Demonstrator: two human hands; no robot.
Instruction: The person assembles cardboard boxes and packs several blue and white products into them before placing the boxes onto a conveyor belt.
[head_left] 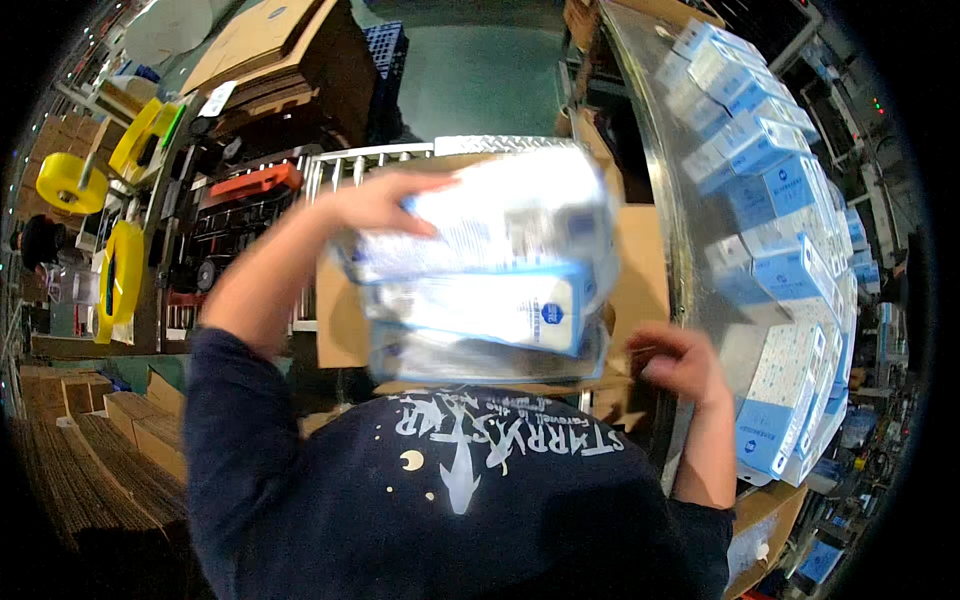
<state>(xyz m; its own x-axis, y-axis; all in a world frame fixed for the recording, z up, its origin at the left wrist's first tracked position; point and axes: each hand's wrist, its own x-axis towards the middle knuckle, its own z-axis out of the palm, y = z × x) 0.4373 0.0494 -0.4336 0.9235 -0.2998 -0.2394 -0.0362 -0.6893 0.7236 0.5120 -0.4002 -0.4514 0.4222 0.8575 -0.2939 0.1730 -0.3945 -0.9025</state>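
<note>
left hand (375, 203) grip clamped on top of blue-white pack stack (480, 265), over open carton (640, 260) | right hand (675, 362) grip curled at carton's near-right edge, closure: cannot tell | risk: one-sided hold, lower packs may slide out, miss carton

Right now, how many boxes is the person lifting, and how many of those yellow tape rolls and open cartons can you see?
Blue-and-white boxes stacked in the left hand: 3
Yellow tape rolls at the left: 3
Open cardboard carton under the stack: 1
Total: 7
The many more blue-and-white boxes on the metal conveyor at the right overlap too much to count. The right hand rests at the carton's edge.
</note>
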